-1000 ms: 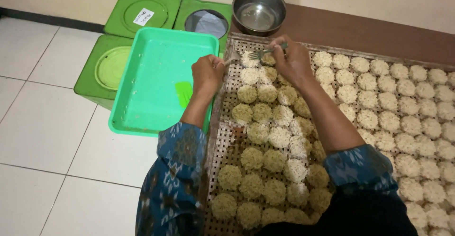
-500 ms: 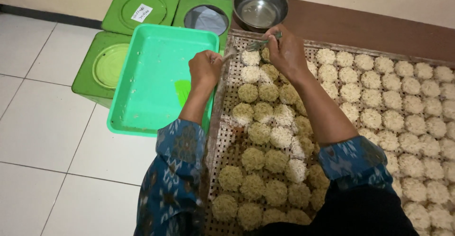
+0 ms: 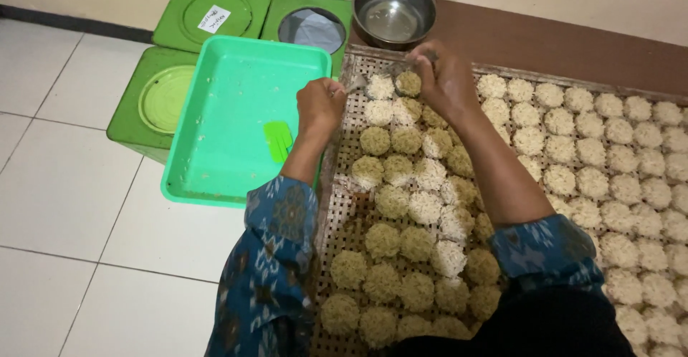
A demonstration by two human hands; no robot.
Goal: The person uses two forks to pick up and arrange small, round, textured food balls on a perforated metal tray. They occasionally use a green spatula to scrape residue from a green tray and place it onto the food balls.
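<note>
My left hand (image 3: 320, 106) is closed around the handle of a metal fork (image 3: 356, 84) at the far left corner of a woven bamboo tray (image 3: 342, 222). The fork's tip points at a pale noodle nest (image 3: 380, 87). My right hand (image 3: 448, 77) is curled over the neighbouring greenish nest (image 3: 409, 82), with a bit of a metal utensil (image 3: 430, 55) showing at its fingers. Several rows of round noodle nests (image 3: 573, 149) cover the tray, greenish near me and paler to the right.
A turquoise plastic tray (image 3: 215, 113) with a small green scraper (image 3: 278, 140) in it lies left of the bamboo tray, over green square tins (image 3: 208, 9). A steel bowl (image 3: 394, 9) stands beyond the tray's far edge. White floor tiles lie to the left.
Both hands stay at the far left corner of the bamboo tray. The left hand has drawn slightly away from the right, and the view has shifted a little.
</note>
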